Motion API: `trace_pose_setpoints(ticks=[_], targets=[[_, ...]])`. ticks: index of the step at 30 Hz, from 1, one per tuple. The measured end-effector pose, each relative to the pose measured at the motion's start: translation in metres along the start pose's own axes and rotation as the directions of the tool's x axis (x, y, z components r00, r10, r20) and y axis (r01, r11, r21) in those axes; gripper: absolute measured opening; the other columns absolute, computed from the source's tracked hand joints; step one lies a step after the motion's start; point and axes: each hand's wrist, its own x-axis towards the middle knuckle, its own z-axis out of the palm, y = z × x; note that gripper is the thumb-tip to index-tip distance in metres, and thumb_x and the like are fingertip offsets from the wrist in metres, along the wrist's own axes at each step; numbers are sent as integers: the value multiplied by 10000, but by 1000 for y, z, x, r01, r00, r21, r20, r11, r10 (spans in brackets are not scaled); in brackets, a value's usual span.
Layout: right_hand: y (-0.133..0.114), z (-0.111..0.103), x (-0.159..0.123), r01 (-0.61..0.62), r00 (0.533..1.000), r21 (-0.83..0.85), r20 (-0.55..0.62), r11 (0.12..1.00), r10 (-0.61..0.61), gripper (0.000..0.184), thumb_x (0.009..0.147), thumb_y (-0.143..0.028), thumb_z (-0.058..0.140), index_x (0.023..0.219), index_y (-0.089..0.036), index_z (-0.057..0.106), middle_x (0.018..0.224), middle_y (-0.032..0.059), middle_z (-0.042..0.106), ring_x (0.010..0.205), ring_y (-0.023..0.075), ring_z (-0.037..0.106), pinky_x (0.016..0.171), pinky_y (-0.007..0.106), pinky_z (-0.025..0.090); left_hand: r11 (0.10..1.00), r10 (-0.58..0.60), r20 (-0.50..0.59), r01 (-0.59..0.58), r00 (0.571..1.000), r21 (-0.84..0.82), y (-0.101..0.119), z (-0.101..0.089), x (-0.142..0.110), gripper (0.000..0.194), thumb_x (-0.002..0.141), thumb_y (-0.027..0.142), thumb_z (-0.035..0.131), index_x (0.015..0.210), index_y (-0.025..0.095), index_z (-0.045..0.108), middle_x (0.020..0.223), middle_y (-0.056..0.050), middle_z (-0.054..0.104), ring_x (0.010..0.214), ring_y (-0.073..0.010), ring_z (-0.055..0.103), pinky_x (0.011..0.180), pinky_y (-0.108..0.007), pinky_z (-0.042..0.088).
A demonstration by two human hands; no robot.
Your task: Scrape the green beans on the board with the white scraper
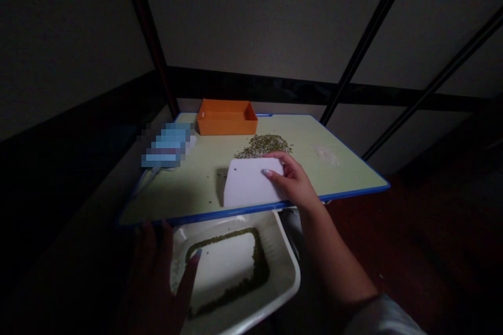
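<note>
My right hand (293,180) grips a white plastic scraper (251,183) that stands on the table just in front of a pile of small green beans (267,145). My left hand (157,267) holds the left rim of a white tray (286,256) below the table's near edge, thumb inside the tray. Green beans (251,277) lie in a ring around the tray's bottom.
The pale green table has a blue edge (220,214). An orange box (227,116) stands at the back. A small white heap of grains (326,154) lies at the right. A blurred blue object (167,145) sits at the left. Dark bars cross the wall behind.
</note>
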Motion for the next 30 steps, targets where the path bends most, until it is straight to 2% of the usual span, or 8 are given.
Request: trace_pose_setpoints(ticks=[3, 5, 9, 14, 18, 25, 30], targets=[[0, 8, 2, 69, 992, -31, -108, 997, -72, 251, 805, -254, 702, 1040, -285, 620, 1099, 22, 669, 1008, 201, 608, 887, 361, 485, 1000, -2, 10, 2, 1000, -7, 2, -1, 0, 777, 845, 601, 325, 1466, 134, 313, 1647, -142, 127, 1526, -281, 70, 1239, -517, 145], [0, 17, 5, 112, 984, -87, -128, 990, -123, 240, 819, -242, 687, 1047, -281, 621, 1100, 26, 665, 1031, 205, 604, 916, 364, 472, 1000, 4, 5, -4, 1000, -11, 2, -1, 1, 779, 840, 602, 326, 1460, 130, 324, 1645, -143, 138, 1526, -282, 71, 1238, -515, 151], [-4, 37, 10, 185, 978, -178, -60, 966, -198, 230, 854, -241, 647, 1080, -275, 614, 1114, 32, 663, 1073, 210, 593, 945, 360, 461, 1000, -14, 10, 14, 1000, -18, 2, -1, 3, 773, 829, 606, 336, 1440, 131, 360, 1633, -151, 181, 1524, -299, 84, 1228, -539, 177], [-7, 55, 19, 273, 962, -180, 57, 945, -267, 236, 876, -221, 620, 1102, -289, 612, 1152, 22, 662, 1098, 199, 591, 961, 350, 458, 1000, -26, 8, 26, 1000, -11, 5, -4, 2, 788, 825, 615, 328, 1430, 113, 372, 1621, -173, 210, 1520, -306, 118, 1221, -546, 199], [-5, 59, 24, 276, 957, -175, 134, 945, -255, 224, 876, -228, 628, 1092, -286, 616, 1137, 19, 665, 1094, 200, 594, 950, 350, 464, 1000, -18, 6, 18, 1000, -13, 6, -4, 1, 784, 829, 615, 314, 1432, 117, 368, 1618, -165, 226, 1519, -296, 131, 1220, -530, 215], [-1, 51, 19, 232, 960, -109, 185, 967, -210, 211, 862, -243, 658, 1065, -273, 607, 1086, 20, 657, 1018, 193, 594, 899, 341, 473, 1000, -8, -11, 8, 1000, 2, 5, -3, 2, 787, 828, 623, 313, 1420, 111, 390, 1622, -170, 212, 1518, -295, 135, 1226, -521, 196], [1, 45, 16, 162, 968, -82, 205, 983, -143, 222, 845, -276, 673, 1055, -274, 599, 1016, 11, 640, 912, 184, 585, 798, 317, 477, 1000, -5, -24, 5, 1000, -1, 4, -1, 1, 791, 834, 627, 308, 1419, 100, 387, 1618, -183, 213, 1518, -303, 125, 1225, -532, 193]])
